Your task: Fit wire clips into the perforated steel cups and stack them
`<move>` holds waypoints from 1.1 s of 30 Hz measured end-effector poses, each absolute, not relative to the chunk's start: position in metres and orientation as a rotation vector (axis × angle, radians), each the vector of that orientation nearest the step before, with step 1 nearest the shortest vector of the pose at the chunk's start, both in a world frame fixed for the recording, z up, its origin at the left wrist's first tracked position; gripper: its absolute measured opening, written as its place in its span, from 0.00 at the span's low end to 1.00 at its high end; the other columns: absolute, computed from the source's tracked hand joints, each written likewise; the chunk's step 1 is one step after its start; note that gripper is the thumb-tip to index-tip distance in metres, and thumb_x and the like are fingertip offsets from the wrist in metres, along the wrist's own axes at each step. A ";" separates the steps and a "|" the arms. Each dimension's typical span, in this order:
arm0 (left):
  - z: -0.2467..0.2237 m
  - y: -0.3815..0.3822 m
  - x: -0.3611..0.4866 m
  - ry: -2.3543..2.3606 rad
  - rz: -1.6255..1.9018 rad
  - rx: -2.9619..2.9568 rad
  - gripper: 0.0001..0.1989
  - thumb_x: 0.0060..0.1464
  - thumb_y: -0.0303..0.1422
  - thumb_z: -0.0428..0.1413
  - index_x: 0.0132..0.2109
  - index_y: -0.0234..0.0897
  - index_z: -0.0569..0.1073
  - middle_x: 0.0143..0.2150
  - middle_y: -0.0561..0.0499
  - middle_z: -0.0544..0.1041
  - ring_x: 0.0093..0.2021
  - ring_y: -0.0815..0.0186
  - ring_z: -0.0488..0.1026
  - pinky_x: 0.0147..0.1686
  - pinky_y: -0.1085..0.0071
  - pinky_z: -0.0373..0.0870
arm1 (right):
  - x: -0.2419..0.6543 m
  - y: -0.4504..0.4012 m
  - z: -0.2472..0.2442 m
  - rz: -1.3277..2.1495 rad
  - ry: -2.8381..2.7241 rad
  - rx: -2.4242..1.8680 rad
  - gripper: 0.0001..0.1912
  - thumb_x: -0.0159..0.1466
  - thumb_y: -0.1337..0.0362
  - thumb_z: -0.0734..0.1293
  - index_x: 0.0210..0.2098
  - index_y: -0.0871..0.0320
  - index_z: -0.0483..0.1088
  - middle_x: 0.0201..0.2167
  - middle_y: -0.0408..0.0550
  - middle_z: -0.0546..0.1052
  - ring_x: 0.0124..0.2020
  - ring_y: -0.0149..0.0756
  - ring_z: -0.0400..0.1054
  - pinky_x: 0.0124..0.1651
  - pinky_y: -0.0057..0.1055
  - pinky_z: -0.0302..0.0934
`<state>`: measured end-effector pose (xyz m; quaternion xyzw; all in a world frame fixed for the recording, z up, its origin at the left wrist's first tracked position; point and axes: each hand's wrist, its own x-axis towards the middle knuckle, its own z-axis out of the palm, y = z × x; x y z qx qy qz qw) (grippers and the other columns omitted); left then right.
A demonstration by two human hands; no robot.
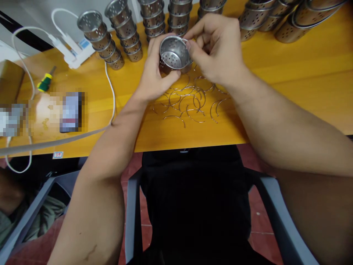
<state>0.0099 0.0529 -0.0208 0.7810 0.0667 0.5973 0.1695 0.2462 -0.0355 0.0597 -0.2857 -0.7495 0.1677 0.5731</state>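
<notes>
A perforated metal cup [174, 55] is tilted so that its open mouth and holed bottom face the camera. My left hand [156, 71] wraps round its left side, thumb along the lower edge. At the cup's right rim, my right hand [213, 48] pinches with thumb and index finger; what looks like a thin wire is between the fingertips, partly hidden. Below the cup, several thin curved metal wires [193, 101] lie scattered on the yellow table [154, 136].
Stacks of perforated cups stand along the back, at left [111, 51] and right [256, 16]. A power strip [79, 55] with white cables, a screwdriver [45, 81] and a phone [71, 112] lie at left. Another person's leg [11, 191] shows at lower left.
</notes>
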 end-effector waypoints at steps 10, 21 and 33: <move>0.011 -0.010 0.023 0.189 1.686 2.099 0.44 0.69 0.78 0.60 0.69 0.47 0.80 0.56 0.49 0.84 0.52 0.55 0.84 0.48 0.58 0.79 | 0.244 -0.051 0.068 0.402 -1.757 -0.806 0.04 0.66 0.60 0.81 0.40 0.40 0.88 0.28 0.43 0.75 0.25 0.40 0.60 0.31 0.44 0.52; -0.003 0.024 0.015 0.115 1.629 2.163 0.50 0.57 0.81 0.63 0.74 0.59 0.75 0.62 0.51 0.85 0.54 0.53 0.81 0.51 0.52 0.82 | 0.240 -0.050 0.066 0.391 -1.727 -0.833 0.02 0.65 0.57 0.81 0.38 0.41 0.87 0.28 0.45 0.77 0.26 0.43 0.60 0.33 0.44 0.52; 0.054 -0.114 0.022 0.648 1.260 2.223 0.27 0.69 0.47 0.77 0.69 0.58 0.81 0.61 0.49 0.88 0.77 0.45 0.81 0.76 0.48 0.81 | 0.238 -0.042 0.060 0.414 -1.687 -0.715 0.05 0.66 0.62 0.83 0.37 0.44 0.87 0.26 0.42 0.73 0.24 0.40 0.58 0.32 0.43 0.50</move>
